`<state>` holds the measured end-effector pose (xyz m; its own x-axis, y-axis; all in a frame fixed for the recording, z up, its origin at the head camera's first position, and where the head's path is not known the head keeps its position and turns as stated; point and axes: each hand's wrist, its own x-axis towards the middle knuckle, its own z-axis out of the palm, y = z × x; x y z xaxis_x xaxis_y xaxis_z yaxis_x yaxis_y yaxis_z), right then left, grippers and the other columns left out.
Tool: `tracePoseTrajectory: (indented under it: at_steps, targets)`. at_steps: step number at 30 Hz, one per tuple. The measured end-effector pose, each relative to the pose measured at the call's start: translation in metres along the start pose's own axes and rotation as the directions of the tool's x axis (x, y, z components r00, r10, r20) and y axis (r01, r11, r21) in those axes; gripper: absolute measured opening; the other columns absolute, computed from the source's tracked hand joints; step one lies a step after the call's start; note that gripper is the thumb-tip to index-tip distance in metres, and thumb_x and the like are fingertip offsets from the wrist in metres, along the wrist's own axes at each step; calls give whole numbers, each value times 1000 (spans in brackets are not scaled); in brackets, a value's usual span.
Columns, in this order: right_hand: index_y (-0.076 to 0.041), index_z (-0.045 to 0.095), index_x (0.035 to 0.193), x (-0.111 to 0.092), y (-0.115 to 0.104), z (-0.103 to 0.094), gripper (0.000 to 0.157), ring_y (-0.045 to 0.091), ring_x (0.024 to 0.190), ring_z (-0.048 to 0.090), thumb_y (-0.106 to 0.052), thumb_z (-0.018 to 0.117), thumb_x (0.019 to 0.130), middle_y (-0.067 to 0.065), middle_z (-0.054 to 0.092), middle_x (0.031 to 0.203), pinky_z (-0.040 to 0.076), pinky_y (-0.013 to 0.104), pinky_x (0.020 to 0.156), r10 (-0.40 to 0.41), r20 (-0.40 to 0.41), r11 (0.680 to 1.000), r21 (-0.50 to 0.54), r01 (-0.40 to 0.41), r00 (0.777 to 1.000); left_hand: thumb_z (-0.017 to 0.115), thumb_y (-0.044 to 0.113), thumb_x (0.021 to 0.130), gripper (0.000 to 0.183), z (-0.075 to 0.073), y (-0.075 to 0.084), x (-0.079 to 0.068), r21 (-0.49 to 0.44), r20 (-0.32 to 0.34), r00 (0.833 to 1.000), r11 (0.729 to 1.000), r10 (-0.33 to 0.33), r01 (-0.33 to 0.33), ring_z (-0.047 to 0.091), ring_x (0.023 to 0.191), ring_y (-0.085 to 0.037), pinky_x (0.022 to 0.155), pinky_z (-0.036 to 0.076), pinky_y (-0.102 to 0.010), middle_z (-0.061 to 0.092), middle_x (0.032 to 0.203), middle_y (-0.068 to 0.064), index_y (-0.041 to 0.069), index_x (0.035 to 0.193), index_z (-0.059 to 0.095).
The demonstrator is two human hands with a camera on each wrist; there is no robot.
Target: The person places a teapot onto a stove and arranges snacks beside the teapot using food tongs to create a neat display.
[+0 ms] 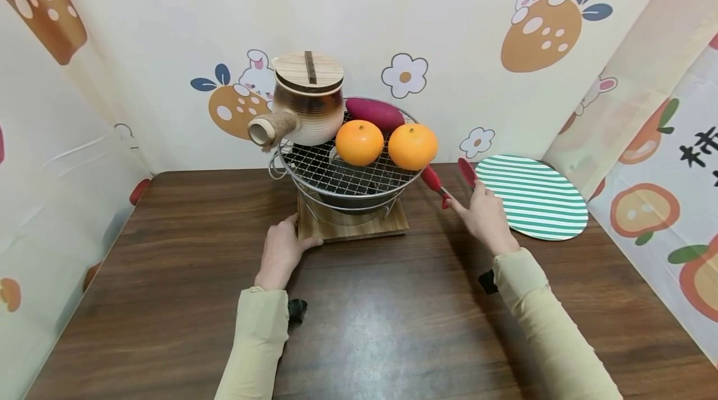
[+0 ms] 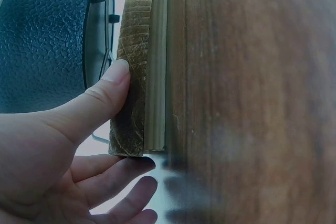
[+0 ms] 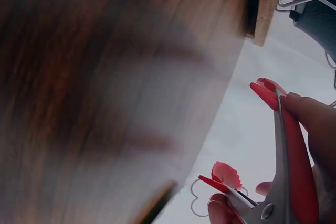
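Note:
My left hand (image 1: 280,250) grips the front left corner of a wooden board (image 1: 364,229), thumb on its front edge and fingers around its left side. On that board stands a round dark stove (image 2: 47,40) topped by a wire grill (image 1: 320,171). My right hand (image 1: 487,216) holds red-tipped tongs (image 3: 299,166), their arms spread apart and nothing between the tips. One tong tip lies close to the right orange (image 1: 413,146). Another orange (image 1: 359,143), a purple sweet potato (image 1: 374,114) and a clay teapot (image 1: 314,110) with a wooden lid sit on the grill.
A green-and-white striped round mat (image 1: 535,197) lies on the table (image 1: 359,325) at the right, beyond my right hand. The teapot's twine-wrapped handle (image 1: 275,128) juts out past the grill toward the front left. A patterned cloth wall (image 1: 460,32) closes off the back.

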<state>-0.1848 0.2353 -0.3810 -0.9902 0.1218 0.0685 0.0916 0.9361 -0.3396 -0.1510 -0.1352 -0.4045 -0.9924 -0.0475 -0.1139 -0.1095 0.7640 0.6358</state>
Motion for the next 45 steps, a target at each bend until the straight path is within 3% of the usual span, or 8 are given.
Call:
tracePoseTrajectory:
  at_steps: [11, 18, 25, 36, 45]
  targets:
    - [18, 27, 140, 9, 1, 15, 85, 56, 106, 50, -47, 56, 94, 43, 51, 121, 44, 60, 91, -2, -1, 1000, -17, 2, 1000, 78, 32, 79, 82, 0, 0, 1, 10, 1, 1000, 1000, -5, 5, 57, 119, -41, 95, 50, -49, 56, 133, -28, -8, 141, 42]
    - [19, 31, 137, 13, -3, 19, 82, 56, 106, 50, -46, 56, 94, 43, 51, 119, 43, 60, 93, 0, -5, 1000, -28, 0, 1000, 80, 32, 77, 81, 1, 0, 0, -3, -43, 998, 999, 40, -40, 60, 113, -41, 93, 51, -49, 60, 126, -31, -10, 137, 47]
    - [18, 32, 135, 16, -4, 24, 80, 54, 105, 46, -47, 55, 94, 42, 48, 121, 40, 58, 93, 23, 11, 999, -27, -23, 1000, 80, 31, 77, 81, 1, 0, -1, -6, -44, 998, 999, 46, -46, 61, 112, -42, 92, 51, -50, 59, 126, -32, -11, 137, 46]
    - [16, 25, 140, 20, -9, 31, 84, 58, 112, 42, -46, 57, 93, 44, 40, 124, 39, 62, 98, 52, 28, 998, -22, -52, 998, 80, 31, 77, 80, 0, 0, -1, -2, -47, 998, 999, 41, -41, 60, 112, -42, 92, 51, -50, 59, 126, -32, -10, 137, 47]
    - [9, 5, 151, 19, -13, 32, 95, 60, 118, 37, -48, 55, 94, 45, 27, 134, 41, 65, 95, 87, 71, 996, 10, -88, 994, 80, 31, 77, 80, 1, -1, 0, -3, -45, 998, 999, 44, -44, 61, 112, -41, 92, 51, -49, 60, 125, -31, -10, 137, 47]
